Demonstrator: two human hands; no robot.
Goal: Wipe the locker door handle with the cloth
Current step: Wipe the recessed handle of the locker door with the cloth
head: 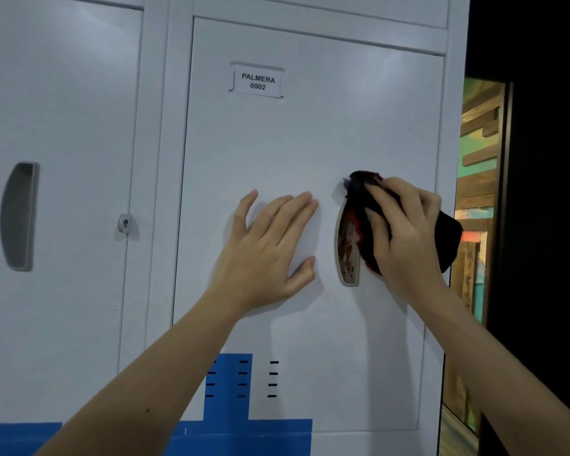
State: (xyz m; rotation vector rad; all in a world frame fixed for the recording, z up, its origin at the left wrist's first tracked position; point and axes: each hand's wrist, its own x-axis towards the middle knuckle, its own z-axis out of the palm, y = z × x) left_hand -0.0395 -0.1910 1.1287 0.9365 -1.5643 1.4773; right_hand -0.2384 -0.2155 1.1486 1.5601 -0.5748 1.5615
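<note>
Two bare hands on white metal locker door (303,143): left hand (270,251) flat, fingers straight, bracing; right hand (405,232) clutching dark red-and-black cloth (362,205) against recessed grey handle (348,255), its long axis vertical, just left of that grip.

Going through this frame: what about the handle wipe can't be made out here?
Head view only:
- Handle: its top and right side are covered by the cloth and the right hand.
- Reddish patches in the handle: dirt or the cloth's reflection, cannot tell.
- Cloth: partly hidden under the right hand's grip.
- Door: a patch is covered by the flat left hand.
</note>
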